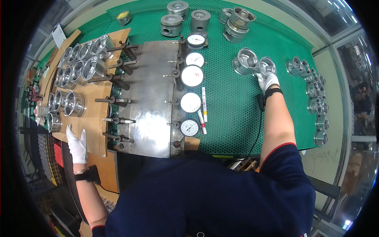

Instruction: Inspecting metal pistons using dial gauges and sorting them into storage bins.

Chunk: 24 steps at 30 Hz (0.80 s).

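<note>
My right hand, in a white glove, grips the near side of a shiny metal piston on the green mat; its fingertips are partly hidden by the piston. Just left of that piston stands another piston, its hollow side facing up. Far to the left, my gloved left hand is open and holds nothing, with the thumb apart from the fingers. It is over the near edge of a cardboard sheet. The closest pieces to it are a piston and a smaller-looking piston.
A steel plate carries several clamps and a column of dial gauges. Marker pens lie beside the gauges. Grey pistons and stacked pistons stand at the back. More pistons line the right edge of the green mat.
</note>
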Motion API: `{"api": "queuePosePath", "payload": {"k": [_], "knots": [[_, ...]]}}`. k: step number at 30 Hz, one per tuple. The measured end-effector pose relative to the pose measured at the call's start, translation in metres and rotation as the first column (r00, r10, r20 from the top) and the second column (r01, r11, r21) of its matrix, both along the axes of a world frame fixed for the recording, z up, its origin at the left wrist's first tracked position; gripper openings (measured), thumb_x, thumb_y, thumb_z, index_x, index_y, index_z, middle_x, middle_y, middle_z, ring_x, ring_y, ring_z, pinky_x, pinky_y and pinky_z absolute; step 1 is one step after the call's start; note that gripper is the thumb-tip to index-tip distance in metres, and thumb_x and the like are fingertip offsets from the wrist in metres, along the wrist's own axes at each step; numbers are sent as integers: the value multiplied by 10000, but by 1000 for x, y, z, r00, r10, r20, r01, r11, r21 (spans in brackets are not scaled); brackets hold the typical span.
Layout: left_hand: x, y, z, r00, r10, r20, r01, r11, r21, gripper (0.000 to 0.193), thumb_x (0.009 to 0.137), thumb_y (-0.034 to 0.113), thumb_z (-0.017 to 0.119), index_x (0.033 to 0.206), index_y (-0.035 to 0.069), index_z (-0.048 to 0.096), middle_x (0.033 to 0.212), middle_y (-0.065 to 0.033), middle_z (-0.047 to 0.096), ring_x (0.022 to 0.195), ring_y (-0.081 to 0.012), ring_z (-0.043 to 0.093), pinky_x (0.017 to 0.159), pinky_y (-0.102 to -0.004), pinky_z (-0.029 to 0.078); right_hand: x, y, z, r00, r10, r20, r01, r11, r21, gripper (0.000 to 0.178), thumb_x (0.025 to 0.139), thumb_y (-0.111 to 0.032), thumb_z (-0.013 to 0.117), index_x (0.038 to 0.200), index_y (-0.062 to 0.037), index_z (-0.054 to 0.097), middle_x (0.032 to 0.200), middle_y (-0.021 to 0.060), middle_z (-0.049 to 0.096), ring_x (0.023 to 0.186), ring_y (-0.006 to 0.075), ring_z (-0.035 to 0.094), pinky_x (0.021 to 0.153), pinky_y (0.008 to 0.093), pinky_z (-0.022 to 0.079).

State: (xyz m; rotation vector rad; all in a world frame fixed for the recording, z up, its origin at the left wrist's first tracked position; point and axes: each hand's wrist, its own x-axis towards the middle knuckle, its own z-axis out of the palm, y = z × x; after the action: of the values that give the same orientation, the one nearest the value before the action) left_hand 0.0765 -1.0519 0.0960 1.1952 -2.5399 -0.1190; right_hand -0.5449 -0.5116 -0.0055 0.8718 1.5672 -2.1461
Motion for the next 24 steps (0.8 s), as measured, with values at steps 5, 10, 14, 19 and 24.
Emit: {"api": "queuePosePath", "payload": {"k": [5, 10, 14, 19, 24], "knots": [[-13, -35, 1, 980, 53, 189, 21, 929, -370, 734, 845, 250, 754, 1405, -63, 398, 1396, -267, 487, 1304, -424, 451, 1124, -460, 350, 23, 15, 1, 959, 263, -109, -264, 965, 12, 635, 883, -451, 688, 1252, 10, 455, 1067, 202, 640, 953, 325, 653, 836, 399, 567], [-53, -48, 19, 980, 8, 200, 64, 934, -351, 425, 839, 371, 738, 1081, 27, 682, 1157, -219, 660, 1219, -403, 518, 1077, -459, 374, 93, 74, 15, 910, 372, -186, -376, 927, 16, 520, 996, -347, 551, 1423, -72, 440, 1279, 216, 600, 1055, 308, 628, 900, 382, 516], [-65, -52, 30, 903, 55, 427, 150, 890, -431, 375, 769, 331, 785, 1035, 76, 718, 1062, -137, 715, 1225, -347, 543, 1138, -460, 303, 166, 80, 32, 908, 373, -190, -352, 926, 136, 442, 994, -319, 564, 1358, -71, 533, 1182, 153, 646, 960, 225, 646, 835, 326, 525], [-52, -61, 49, 832, -11, 554, 142, 971, -194, 394, 748, 283, 803, 1064, 70, 707, 992, -137, 723, 1057, -338, 641, 1006, -433, 452, 231, 35, 70, 904, 322, -282, -293, 945, 142, 449, 989, -302, 585, 1364, -62, 522, 1143, 118, 649, 909, 189, 653, 799, 294, 545], [-29, -37, 56, 951, -146, 273, 71, 961, 267, 470, 850, 308, 739, 1251, 85, 633, 991, -157, 728, 862, -301, 704, 812, -378, 539, 290, -37, 121, 805, 407, -433, -317, 910, 266, 443, 995, -213, 571, 1386, -25, 484, 1099, 120, 665, 874, 169, 670, 790, 287, 555]]}}
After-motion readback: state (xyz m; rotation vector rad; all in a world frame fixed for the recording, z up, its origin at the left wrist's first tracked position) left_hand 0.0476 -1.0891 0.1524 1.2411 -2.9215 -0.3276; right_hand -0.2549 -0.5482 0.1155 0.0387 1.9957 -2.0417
